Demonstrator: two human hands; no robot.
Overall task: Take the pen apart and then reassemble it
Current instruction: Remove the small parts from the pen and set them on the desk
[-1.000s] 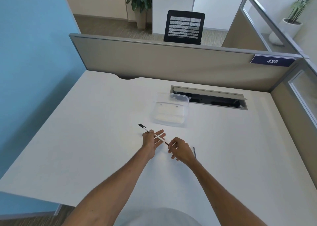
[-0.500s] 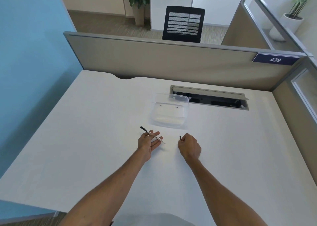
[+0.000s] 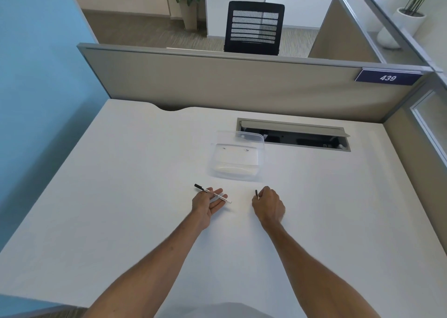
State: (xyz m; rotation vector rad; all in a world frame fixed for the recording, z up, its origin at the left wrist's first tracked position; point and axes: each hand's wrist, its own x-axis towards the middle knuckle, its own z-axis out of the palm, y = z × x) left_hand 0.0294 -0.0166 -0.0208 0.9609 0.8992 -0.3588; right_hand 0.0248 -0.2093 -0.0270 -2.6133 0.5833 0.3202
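A white pen barrel [image 3: 217, 195] with a black end lies across the fingers of my left hand [image 3: 206, 203], which rests palm up on the white desk [image 3: 121, 196]. The barrel's black end points up and left, its open end right. My right hand [image 3: 268, 205] is curled on the desk about a hand's width to the right. A thin dark pen part [image 3: 256, 194] sticks out of its fingers, pointing away from me. The rest of that part is hidden in the fist.
A clear plastic box [image 3: 238, 158] stands just beyond the hands. Behind it is an open cable slot [image 3: 294, 135] in the desk. A grey partition [image 3: 217, 80] closes the back, another the right side, and a blue wall the left.
My hands have drawn apart. One second ago the right hand was at the barrel's open end; now it is to the right with the dark part, which stands clear of the barrel.
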